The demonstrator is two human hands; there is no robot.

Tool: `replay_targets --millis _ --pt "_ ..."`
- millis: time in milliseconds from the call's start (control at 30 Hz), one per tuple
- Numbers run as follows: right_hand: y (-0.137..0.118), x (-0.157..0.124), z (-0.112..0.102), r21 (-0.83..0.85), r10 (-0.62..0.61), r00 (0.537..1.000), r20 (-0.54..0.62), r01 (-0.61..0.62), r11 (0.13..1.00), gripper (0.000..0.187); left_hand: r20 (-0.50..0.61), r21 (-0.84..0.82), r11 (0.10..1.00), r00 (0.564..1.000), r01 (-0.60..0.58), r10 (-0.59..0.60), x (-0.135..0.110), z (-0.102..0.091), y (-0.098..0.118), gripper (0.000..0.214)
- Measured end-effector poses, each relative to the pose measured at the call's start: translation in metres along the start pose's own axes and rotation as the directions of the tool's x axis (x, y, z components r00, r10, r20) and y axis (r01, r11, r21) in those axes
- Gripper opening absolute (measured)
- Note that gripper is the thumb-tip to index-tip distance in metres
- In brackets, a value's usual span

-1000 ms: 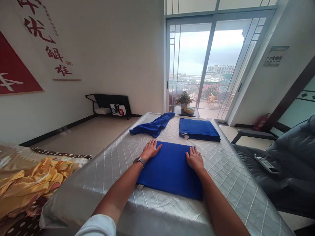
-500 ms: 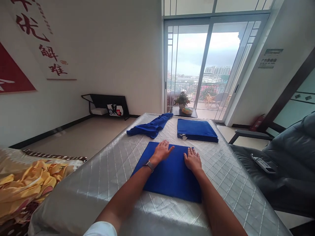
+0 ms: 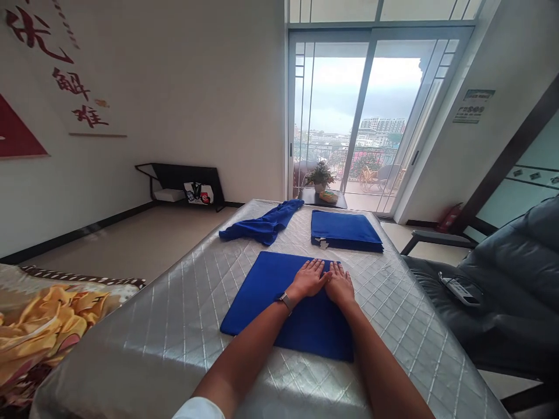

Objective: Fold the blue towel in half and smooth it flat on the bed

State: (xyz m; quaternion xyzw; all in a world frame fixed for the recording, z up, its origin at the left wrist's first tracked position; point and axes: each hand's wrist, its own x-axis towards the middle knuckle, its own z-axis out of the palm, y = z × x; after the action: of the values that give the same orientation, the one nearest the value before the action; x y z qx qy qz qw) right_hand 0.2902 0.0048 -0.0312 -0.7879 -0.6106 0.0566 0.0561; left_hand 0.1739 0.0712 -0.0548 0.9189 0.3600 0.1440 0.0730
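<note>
A blue cloth (image 3: 257, 291), flat and roughly rectangular, lies on the silver quilted bed-like surface (image 3: 183, 308) in front of me. Both palms rest on its far right part. My left hand (image 3: 309, 278), with a watch on the wrist, is flat with fingers stretched out. Beside it, my right hand (image 3: 340, 284) also lies flat near the cloth's right edge, and its thumb side touches the left hand or nearly so. Beyond them sits a neat stack of folded blue cloths (image 3: 347, 228) with a white tag. A crumpled blue cloth (image 3: 264, 224) lies to its left.
A dark armchair (image 3: 502, 291) with a white power strip (image 3: 458, 289) on its seat stands at the right. Yellow fabric (image 3: 56, 320) is heaped at the lower left. A potted plant (image 3: 321, 174) stands on a small table past the far edge.
My left hand has slid right across the cloth, up against my right hand. The right hand stays near the cloth's right edge. The view has shifted slightly.
</note>
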Motion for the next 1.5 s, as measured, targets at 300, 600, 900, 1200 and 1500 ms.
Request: replay_targets --millis 300,600,900,1200,1500 --pt "-0.002 -0.001 -0.004 0.064 0.021 1.000 0.007 -0.022 0.998 0.065 0.057 0.074 0.979 0.979 0.191 -0.196 -0.024 -0.028 -0.057 0.073" --pt "-0.001 0.001 -0.003 0.032 0.026 1.000 0.005 -0.026 0.999 0.065 -0.017 0.160 0.906 0.919 0.392 -0.394 -0.066 -0.057 -0.140 0.073" --pt "0.000 0.006 -0.010 -0.013 -0.005 0.997 -0.071 0.004 1.000 0.063 -0.037 0.127 0.899 0.908 0.419 -0.418 -0.067 -0.054 -0.140 0.082" --pt "0.003 0.016 -0.003 -0.023 0.025 0.999 0.024 -0.024 0.999 0.068 -0.052 0.119 0.897 0.905 0.426 -0.423 -0.068 -0.051 -0.141 0.085" --pt "0.004 0.017 -0.004 -0.027 0.022 0.997 0.072 -0.020 0.999 0.070 -0.051 0.133 0.893 0.902 0.431 -0.428 -0.069 -0.055 -0.138 0.086"
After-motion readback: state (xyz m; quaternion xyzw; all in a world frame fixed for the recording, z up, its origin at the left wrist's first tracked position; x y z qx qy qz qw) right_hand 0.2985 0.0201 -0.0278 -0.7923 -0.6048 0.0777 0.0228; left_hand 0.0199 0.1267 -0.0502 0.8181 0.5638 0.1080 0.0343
